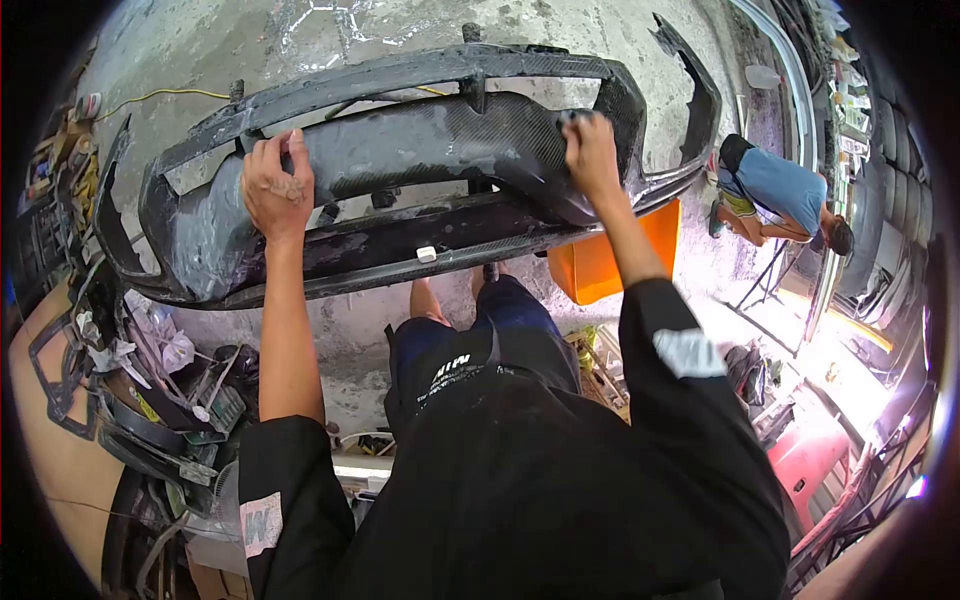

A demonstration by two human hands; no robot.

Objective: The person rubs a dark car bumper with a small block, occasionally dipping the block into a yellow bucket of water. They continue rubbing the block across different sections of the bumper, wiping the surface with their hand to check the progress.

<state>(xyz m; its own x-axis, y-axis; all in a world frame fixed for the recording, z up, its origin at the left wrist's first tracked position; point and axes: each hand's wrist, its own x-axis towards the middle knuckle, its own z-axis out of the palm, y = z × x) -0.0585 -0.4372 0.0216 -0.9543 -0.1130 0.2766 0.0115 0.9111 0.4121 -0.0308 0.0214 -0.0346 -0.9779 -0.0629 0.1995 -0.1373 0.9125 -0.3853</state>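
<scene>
Carbon bumper (420, 150) gripped by both hands (277, 190); orange bin (600, 262) beneath, crouching person (780, 195) right.

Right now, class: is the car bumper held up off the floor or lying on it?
Held up: the left hand and right hand grip the bumper above the concrete floor.

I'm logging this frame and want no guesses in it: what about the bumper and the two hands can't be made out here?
Head view only:
- Underside of the bumper: faces away from the camera.
- Left hand palm and fingertips: only its back shows, so the contact is hidden.
- Right hand fingertips: curled over the bumper's edge.
- What supports the bumper: covered by the bumper itself.
- Person in blue at right: small and warped by the lens; their hands are unreadable.
</scene>
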